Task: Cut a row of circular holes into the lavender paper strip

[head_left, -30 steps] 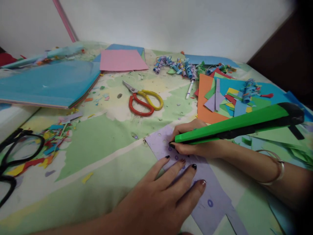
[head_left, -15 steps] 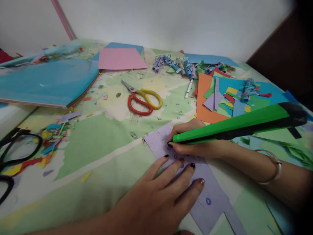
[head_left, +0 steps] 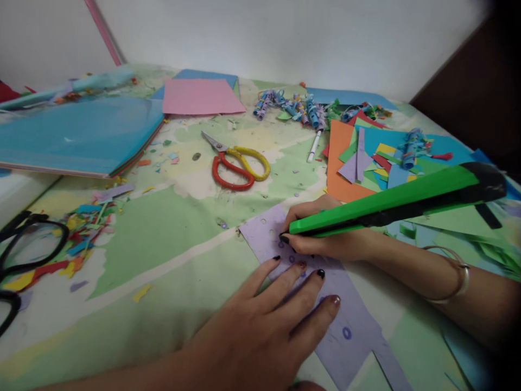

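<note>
A strip of light purple paper (head_left: 354, 320) lies slantwise on the tablecloth, with small darker purple rings and a few paler round spots near its far end. My left hand (head_left: 268, 326) is flat on it, fingers spread and pressing the sheet. Held like a pen in my right hand (head_left: 321, 228) is a green utility knife (head_left: 391, 198) with a black rear end. Its front end points down at the paper near the rings; the blade is hidden behind my fingers. Beyond my hands lie scissors (head_left: 236, 163) with one red and one yellow handle.
Black-handled scissors (head_left: 35, 266) lie at the left beside paper scraps (head_left: 87, 233). A blue paper stack (head_left: 77, 136) and pink sheet (head_left: 203, 96) lie behind. Curled paper rolls (head_left: 288, 106), a white marker (head_left: 315, 145) and an orange sheet (head_left: 337, 168) are toward the back right.
The rear end of the knife has tipped slightly up and left, and my right fingers have shifted a little. My left hand stays in place on the paper.
</note>
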### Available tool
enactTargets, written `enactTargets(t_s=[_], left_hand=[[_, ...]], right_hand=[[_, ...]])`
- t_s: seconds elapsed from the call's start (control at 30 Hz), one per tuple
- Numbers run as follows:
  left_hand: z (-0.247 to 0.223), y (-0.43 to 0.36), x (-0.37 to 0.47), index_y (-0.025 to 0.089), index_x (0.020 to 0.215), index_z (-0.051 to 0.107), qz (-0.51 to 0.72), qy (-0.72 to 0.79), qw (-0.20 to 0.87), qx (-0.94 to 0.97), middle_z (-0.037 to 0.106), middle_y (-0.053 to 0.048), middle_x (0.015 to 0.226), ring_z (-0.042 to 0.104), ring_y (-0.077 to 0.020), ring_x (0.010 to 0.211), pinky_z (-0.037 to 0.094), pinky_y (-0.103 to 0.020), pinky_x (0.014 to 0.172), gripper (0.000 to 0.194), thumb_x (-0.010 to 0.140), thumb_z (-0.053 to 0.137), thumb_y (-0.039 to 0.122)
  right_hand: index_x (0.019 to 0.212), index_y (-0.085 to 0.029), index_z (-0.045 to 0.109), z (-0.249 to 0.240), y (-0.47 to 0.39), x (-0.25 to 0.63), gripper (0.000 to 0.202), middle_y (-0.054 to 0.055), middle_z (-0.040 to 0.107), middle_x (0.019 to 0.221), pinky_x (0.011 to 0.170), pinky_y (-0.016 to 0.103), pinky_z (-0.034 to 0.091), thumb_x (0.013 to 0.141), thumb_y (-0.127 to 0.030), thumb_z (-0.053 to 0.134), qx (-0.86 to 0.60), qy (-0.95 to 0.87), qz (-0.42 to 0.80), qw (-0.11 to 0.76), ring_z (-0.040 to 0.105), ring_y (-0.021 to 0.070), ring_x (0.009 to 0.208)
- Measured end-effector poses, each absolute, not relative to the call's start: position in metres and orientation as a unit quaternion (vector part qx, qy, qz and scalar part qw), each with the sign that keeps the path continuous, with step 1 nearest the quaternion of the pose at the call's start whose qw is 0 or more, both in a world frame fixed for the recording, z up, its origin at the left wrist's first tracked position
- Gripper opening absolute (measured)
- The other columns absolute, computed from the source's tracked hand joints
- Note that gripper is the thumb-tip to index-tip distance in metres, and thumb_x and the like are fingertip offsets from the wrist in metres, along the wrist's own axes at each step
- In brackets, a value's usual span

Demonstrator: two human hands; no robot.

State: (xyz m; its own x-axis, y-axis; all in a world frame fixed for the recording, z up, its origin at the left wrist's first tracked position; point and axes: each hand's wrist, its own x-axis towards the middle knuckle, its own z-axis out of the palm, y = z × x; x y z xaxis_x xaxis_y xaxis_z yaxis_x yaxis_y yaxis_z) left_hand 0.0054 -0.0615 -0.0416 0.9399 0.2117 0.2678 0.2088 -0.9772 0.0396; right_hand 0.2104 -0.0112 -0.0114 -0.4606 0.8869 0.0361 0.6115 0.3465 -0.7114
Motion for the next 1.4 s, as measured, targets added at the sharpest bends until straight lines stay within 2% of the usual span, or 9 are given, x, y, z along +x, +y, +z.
enactTargets(t_s=[0.33, 0.5, 0.7, 0.93, 1.2, 1.4], left_hand=[[-0.0417, -0.0611, 0.0058, 0.019, 0.137, 0.042, 0.148, 0.105, -0.005, 0.983, 0.051, -0.006, 0.135, 0.042, -0.0269, 0.122, 0.023, -0.044, 0.104, 0.060, 0.094, 0.026, 0.058], [-0.0445, -0.0618, 0.0061, 0.019, 0.139, 0.039, 0.155, 0.106, -0.006, 0.982, 0.049, -0.007, 0.137, 0.039, -0.0283, 0.124, 0.019, -0.046, 0.105, 0.060, 0.094, 0.027, 0.056], [-0.0395, -0.0620, 0.0066, 0.019, 0.136, 0.043, 0.147, 0.104, -0.019, 0.983, 0.053, -0.005, 0.134, 0.045, -0.0269, 0.120, 0.026, -0.044, 0.102, 0.057, 0.095, 0.027, 0.055], [-0.0377, -0.0602, 0.0071, 0.020, 0.135, 0.045, 0.146, 0.102, -0.030, 0.984, 0.055, -0.004, 0.132, 0.049, -0.0260, 0.117, 0.026, -0.043, 0.100, 0.056, 0.096, 0.023, 0.053], [-0.0404, -0.0601, 0.0072, 0.020, 0.137, 0.043, 0.153, 0.104, -0.024, 0.982, 0.053, -0.005, 0.134, 0.045, -0.0274, 0.120, 0.025, -0.044, 0.101, 0.058, 0.095, 0.025, 0.055], [-0.0448, -0.0622, 0.0056, 0.019, 0.139, 0.039, 0.147, 0.104, -0.003, 0.984, 0.050, -0.006, 0.136, 0.039, -0.0283, 0.124, 0.016, -0.045, 0.105, 0.061, 0.094, 0.027, 0.057]], right_hand=[[0.071, -0.015, 0.065, -0.0130, -0.0112, 0.2126, 0.009, -0.004, 0.061, 0.060, 0.052, 0.016, 0.039, 0.075, -0.022, 0.061, -0.465, -0.795, 0.322, 0.219, 0.049, 0.0051, 0.053], [0.071, -0.014, 0.065, -0.0111, -0.0122, 0.2114, 0.009, -0.004, 0.062, 0.061, 0.052, 0.015, 0.039, 0.075, -0.021, 0.061, -0.470, -0.795, 0.319, 0.213, 0.049, 0.0045, 0.053], [0.071, -0.015, 0.065, -0.0089, -0.0122, 0.2115, 0.009, -0.004, 0.061, 0.060, 0.052, 0.014, 0.039, 0.075, -0.022, 0.062, -0.477, -0.797, 0.310, 0.204, 0.050, 0.0043, 0.054], [0.072, -0.015, 0.066, -0.0097, -0.0137, 0.2109, 0.009, -0.004, 0.062, 0.060, 0.051, 0.013, 0.039, 0.075, -0.022, 0.061, -0.479, -0.791, 0.315, 0.211, 0.050, 0.0042, 0.053], [0.073, -0.016, 0.065, -0.0095, -0.0152, 0.2079, 0.012, -0.003, 0.062, 0.062, 0.050, 0.015, 0.038, 0.078, -0.025, 0.059, -0.481, -0.798, 0.303, 0.200, 0.051, 0.0056, 0.054], [0.070, -0.014, 0.062, -0.0087, -0.0157, 0.2059, 0.008, -0.004, 0.056, 0.057, 0.050, 0.016, 0.037, 0.074, -0.020, 0.059, -0.487, -0.788, 0.305, 0.220, 0.045, 0.0051, 0.053]])
